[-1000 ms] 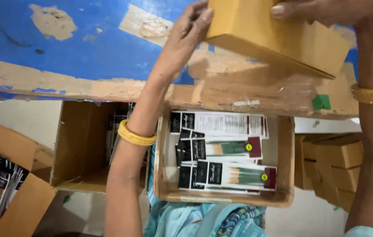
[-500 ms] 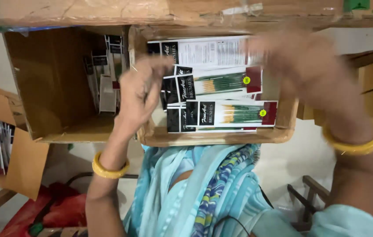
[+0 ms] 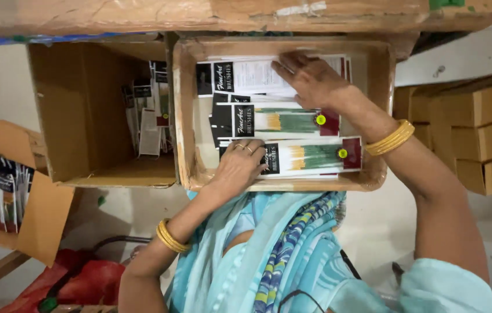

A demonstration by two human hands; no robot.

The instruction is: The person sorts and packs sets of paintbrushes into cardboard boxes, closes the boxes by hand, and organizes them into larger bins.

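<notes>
Brush packs (image 3: 292, 156) lie flat in the cardboard box (image 3: 382, 104), long axis running left to right, with the left hand (image 3: 239, 168) resting open on the near pack's left end and the right hand (image 3: 310, 78) spread flat, seemingly gripping nothing, on the far pack
</notes>
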